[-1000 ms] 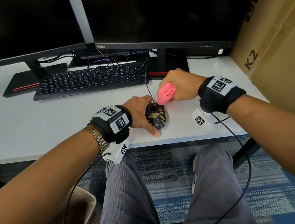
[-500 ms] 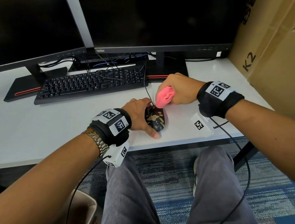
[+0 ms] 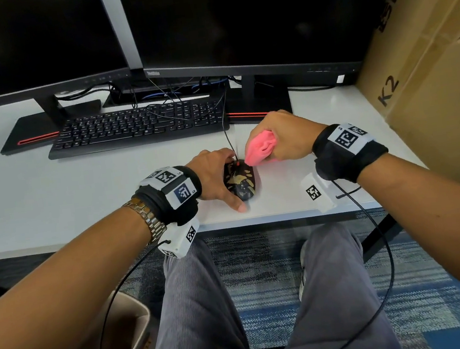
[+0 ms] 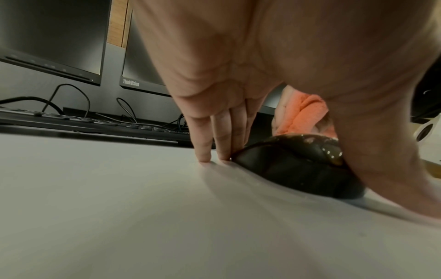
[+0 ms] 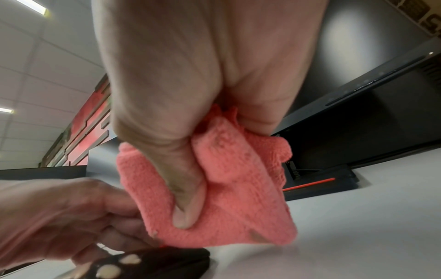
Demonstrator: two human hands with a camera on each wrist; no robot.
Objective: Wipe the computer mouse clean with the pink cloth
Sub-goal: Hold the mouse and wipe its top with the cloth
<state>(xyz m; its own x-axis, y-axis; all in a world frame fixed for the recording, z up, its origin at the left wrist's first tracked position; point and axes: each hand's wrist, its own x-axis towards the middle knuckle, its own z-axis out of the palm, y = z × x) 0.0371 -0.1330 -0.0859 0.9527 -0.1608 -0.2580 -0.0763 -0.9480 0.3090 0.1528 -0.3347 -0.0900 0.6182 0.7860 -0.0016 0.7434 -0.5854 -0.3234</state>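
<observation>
Right grip (image 3: pixel 282 139), closed round the bunched cloth (image 3: pixel 260 148), hovers at the front end of the mouse (image 3: pixel 241 183), which the left grip (image 3: pixel 213 176) clasps on the table (image 3: pixel 81 191) near its edge; the wiping step looks in hand, and next the cloth must press down and sweep back over the top.

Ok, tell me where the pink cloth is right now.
Head view, right of centre: the right hand grips the bunched pink terry cloth, its tip at the far end of the black patterned mouse, in front of the black keyboard.
</observation>
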